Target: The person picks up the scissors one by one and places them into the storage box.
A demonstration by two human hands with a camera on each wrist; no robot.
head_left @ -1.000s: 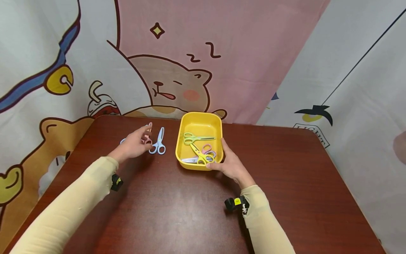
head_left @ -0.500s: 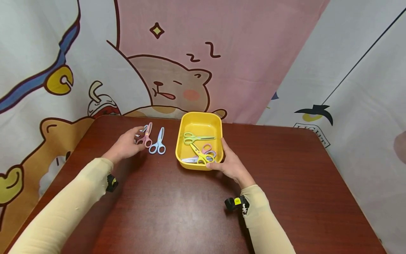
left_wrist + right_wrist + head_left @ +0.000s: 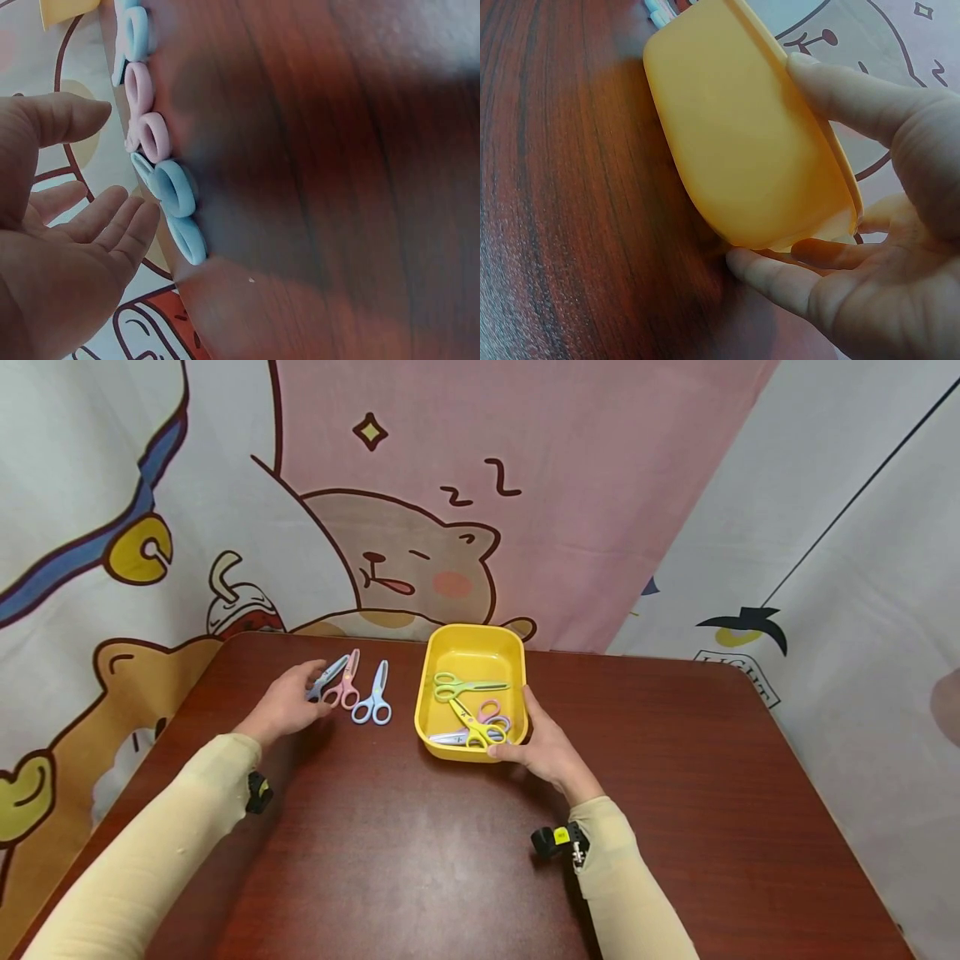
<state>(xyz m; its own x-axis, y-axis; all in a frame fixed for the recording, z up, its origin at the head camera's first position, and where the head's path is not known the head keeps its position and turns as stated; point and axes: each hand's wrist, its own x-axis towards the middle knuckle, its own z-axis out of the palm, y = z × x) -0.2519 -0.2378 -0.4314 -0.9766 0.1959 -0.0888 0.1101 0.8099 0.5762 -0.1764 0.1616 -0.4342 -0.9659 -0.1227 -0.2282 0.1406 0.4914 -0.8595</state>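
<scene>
My left hand (image 3: 281,702) hovers at the table's far left, fingers loosely spread around a pair of blue scissors (image 3: 327,677). In the left wrist view a gap shows between that hand and the blue handles (image 3: 177,189). Just right of these lie pink scissors (image 3: 348,681), then a second pair of blue scissors (image 3: 381,683). My right hand (image 3: 551,747) grips the near right corner of a yellow plastic tray (image 3: 422,702), thumb at the rim and fingers along the side. Inside the tray are green scissors (image 3: 480,686), yellow scissors (image 3: 467,718) and overlapping scissors with pink and purple handles (image 3: 490,707).
The dark brown wooden table (image 3: 405,843) stretches toward me and to the right. A printed cartoon curtain (image 3: 600,510) hangs directly behind its back edge. Each wrist carries a small black camera (image 3: 547,842).
My left hand has drawn back leftward from above the pink scissors to the leftmost blue scissors, uncovering both pairs. My right hand and the tray have stayed put.
</scene>
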